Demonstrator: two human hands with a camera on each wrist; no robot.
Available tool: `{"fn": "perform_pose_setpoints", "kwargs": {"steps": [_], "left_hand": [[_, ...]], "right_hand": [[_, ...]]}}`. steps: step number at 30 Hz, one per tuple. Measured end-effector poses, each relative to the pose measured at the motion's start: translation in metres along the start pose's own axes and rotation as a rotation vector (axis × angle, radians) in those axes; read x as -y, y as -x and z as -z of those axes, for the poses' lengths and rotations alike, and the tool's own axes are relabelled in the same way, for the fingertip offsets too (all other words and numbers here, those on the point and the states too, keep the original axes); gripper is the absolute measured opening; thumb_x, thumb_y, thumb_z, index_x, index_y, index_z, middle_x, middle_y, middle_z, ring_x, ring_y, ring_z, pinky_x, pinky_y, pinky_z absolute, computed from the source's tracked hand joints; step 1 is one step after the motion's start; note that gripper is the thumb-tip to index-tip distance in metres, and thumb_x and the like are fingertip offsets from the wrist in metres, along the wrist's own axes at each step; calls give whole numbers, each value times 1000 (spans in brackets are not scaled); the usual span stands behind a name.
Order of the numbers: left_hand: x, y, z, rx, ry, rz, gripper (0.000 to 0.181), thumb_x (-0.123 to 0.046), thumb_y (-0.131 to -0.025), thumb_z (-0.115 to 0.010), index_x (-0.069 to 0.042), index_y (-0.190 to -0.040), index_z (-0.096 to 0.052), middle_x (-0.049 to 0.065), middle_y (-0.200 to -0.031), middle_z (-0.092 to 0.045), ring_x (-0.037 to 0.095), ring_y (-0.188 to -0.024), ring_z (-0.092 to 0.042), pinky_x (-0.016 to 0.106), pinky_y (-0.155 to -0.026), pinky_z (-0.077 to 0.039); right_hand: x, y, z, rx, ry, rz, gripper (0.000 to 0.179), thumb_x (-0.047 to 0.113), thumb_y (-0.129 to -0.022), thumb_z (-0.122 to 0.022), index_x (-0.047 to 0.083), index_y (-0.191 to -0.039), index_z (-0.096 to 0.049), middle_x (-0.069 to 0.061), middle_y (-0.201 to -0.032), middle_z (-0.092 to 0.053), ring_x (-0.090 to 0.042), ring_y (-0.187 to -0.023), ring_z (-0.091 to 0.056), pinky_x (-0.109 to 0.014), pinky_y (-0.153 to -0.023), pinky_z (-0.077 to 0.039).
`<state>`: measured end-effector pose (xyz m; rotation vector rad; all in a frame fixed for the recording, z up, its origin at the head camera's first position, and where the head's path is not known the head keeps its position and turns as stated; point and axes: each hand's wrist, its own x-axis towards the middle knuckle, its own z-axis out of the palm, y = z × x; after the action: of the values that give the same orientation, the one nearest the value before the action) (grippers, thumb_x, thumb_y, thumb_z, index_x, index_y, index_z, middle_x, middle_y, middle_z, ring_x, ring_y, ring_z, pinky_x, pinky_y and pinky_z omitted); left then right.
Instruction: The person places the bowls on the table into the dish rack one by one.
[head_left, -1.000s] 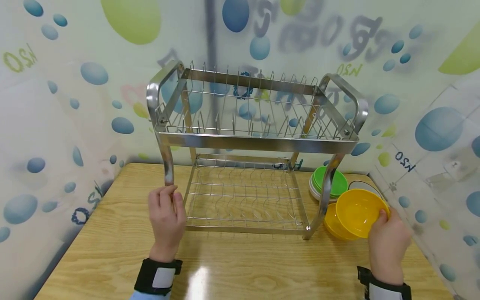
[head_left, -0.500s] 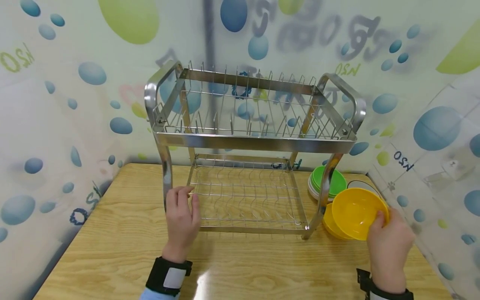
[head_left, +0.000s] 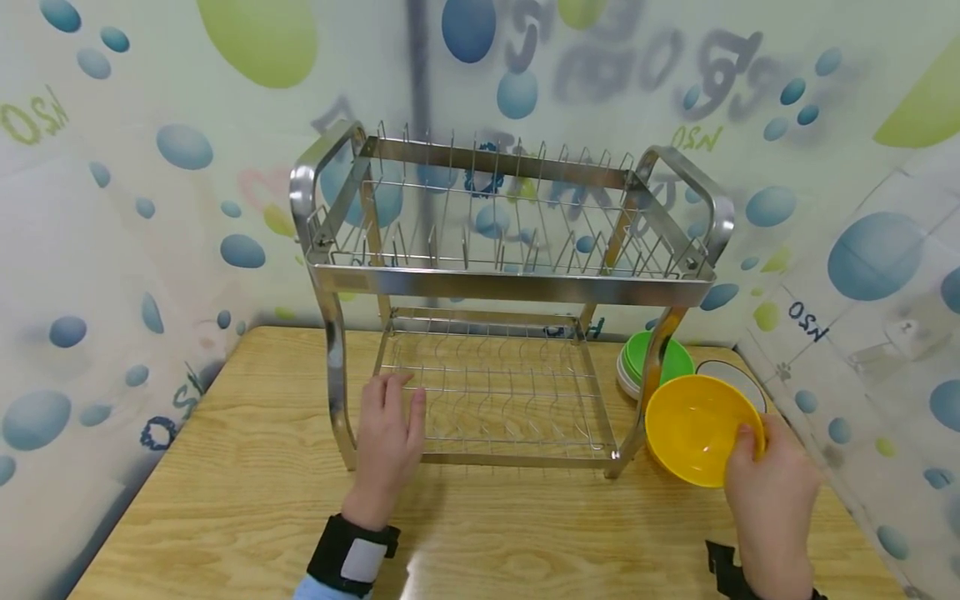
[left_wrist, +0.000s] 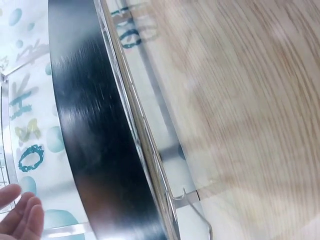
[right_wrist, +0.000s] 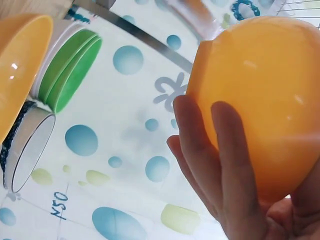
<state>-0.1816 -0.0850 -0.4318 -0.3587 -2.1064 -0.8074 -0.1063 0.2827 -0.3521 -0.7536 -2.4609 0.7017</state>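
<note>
My right hand [head_left: 772, 496] grips the rim of a yellow bowl [head_left: 697, 429], thumb on the inside, at the right of the head view. From the right wrist view, the fingers are spread over the outside of this bowl [right_wrist: 265, 100]. Another yellow bowl [right_wrist: 20, 65] shows at the left edge there; the held bowl hides it in the head view. My left hand [head_left: 386, 442], fingers loosely bent and holding nothing, is before the lower tier of a two-tier metal dish rack [head_left: 510, 287]. Its fingertips [left_wrist: 32, 210] appear in the left wrist view's lower left corner.
Stacked green bowls [head_left: 671, 362] sit on white ones behind the rack's right front leg. A white bowl with a dark rim [head_left: 738, 379] stands beside them. Patterned walls enclose the wooden table [head_left: 525, 533] at the back and sides.
My left hand has left the rack's left front leg and moved right. The yellow bowl in my right hand has shifted left and slightly down, away from the other yellow bowl.
</note>
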Motion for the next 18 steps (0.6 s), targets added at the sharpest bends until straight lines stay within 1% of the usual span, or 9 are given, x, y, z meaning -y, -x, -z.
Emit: {"fn": "perform_pose_setpoints", "kwargs": {"steps": [5, 9, 12, 14, 18], "left_hand": [[-4, 2, -3, 67, 13, 45, 26, -17, -97, -50, 4, -111, -56, 19, -103, -53, 31, -92, -51, 40, -75, -44], [-6, 3, -4, 95, 22, 70, 27, -18, -97, -50, 3, -113, -56, 18, -102, -54, 27, -88, -51, 38, -72, -44], [-8, 4, -6, 108, 18, 78, 28, -20, -98, -49, 2, -113, -58, 16, -99, -55, 23, -82, -51, 34, -66, -43], [-9, 4, -7, 114, 17, 81, 29, -20, -98, -48, 2, -113, -59, 16, -99, -57, 23, -81, -51, 33, -65, -44], [-10, 5, -9, 104, 29, 68, 28, -18, -98, -50, 3, -111, -61, 17, -98, -59, 25, -84, -55, 35, -68, -46]], "right_hand": [[7, 8, -2, 30, -15, 65, 33, 11, -98, -46, -9, -123, -53, -34, -114, -59, -46, -93, -59, -57, -78, -50], [13, 11, -5, 60, -43, 102, 32, 10, -97, -49, -9, -122, -54, -34, -113, -59, -45, -93, -59, -57, -78, -51], [16, 13, -8, 93, -53, 111, 32, 10, -97, -50, -7, -123, -54, -32, -114, -60, -44, -94, -60, -55, -77, -52], [19, 15, -10, 131, -60, 107, 33, 11, -97, -49, -6, -125, -54, -32, -115, -59, -43, -93, -60, -53, -75, -54], [22, 17, -12, 215, -70, 103, 35, 13, -98, -48, -4, -128, -52, -32, -115, -59, -41, -88, -62, -46, -68, -57]]}}
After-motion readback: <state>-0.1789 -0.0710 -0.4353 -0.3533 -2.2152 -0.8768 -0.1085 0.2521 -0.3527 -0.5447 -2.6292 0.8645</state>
